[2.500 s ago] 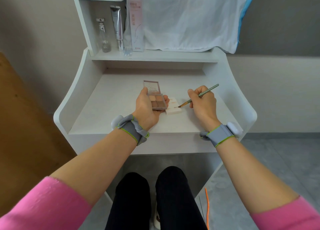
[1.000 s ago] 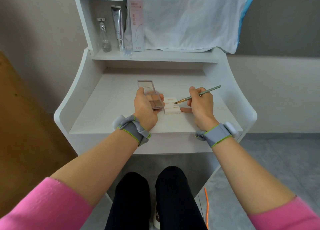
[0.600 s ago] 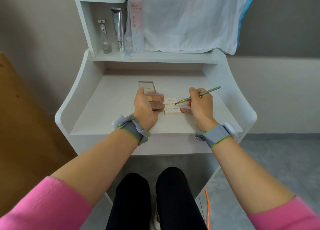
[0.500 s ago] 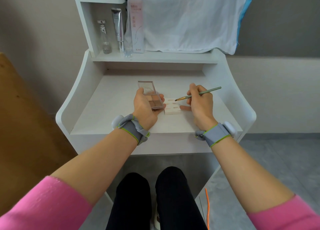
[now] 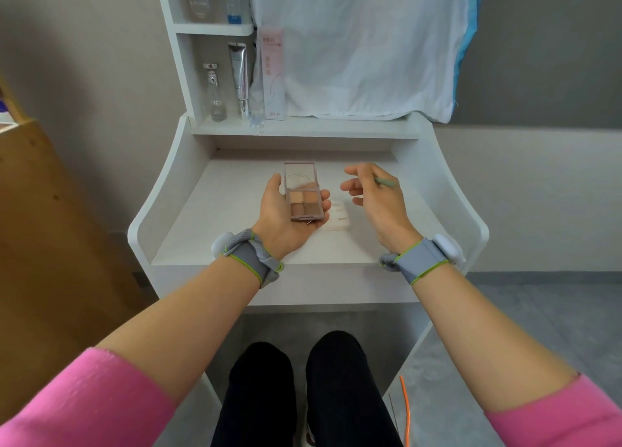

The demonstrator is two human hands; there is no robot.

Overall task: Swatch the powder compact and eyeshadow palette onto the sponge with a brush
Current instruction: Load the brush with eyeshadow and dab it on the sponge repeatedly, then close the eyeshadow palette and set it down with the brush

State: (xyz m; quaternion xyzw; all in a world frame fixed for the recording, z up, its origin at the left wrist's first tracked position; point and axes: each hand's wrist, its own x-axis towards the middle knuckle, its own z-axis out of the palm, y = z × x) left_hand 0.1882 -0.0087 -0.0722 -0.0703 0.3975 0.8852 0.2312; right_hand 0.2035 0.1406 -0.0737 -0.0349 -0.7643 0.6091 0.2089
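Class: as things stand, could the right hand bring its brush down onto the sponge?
Probably yes. The right hand hovers beside the sponge, whose right part lies bare; the left hand and palette cover only its left edge.

I count one eyeshadow palette [image 5: 304, 199] with four pans, one sponge [image 5: 340, 219], one brush [image 5: 385, 181], and my two hands.

pink sleeves [image 5: 84, 399], grey green-edged wrist straps [image 5: 250, 261], black trousers [image 5: 259, 389].
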